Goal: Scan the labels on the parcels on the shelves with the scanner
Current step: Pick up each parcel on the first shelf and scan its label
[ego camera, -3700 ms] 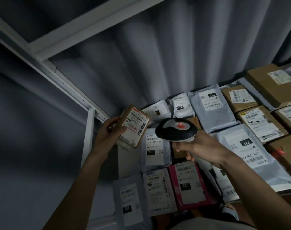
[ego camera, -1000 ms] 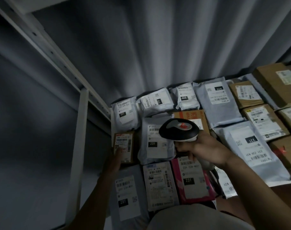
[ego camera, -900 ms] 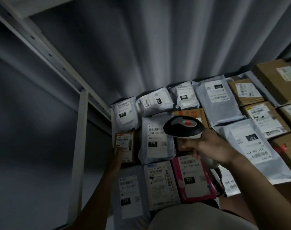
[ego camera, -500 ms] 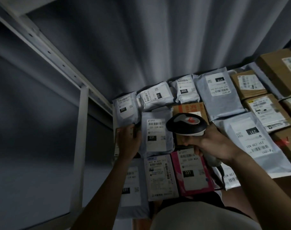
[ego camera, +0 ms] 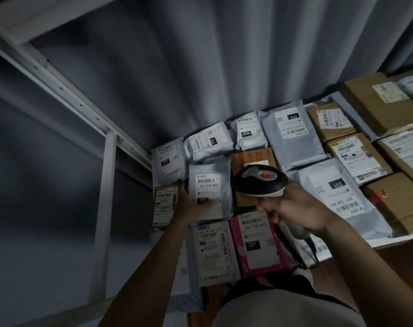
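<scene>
The light is dim and bluish-grey, and a long grey curtain (ego camera: 200,67) hangs in soft vertical folds across the whole back of the scene. A white metal shelving frame (ego camera: 66,90) runs diagonally from the upper left, its horizontal rail pierced by a row of small holes, and a white upright post (ego camera: 105,208) drops from it toward the bottom edge. Left of the post lies a plain, shadowed grey surface (ego camera: 40,220), its nature hard to tell.
</scene>
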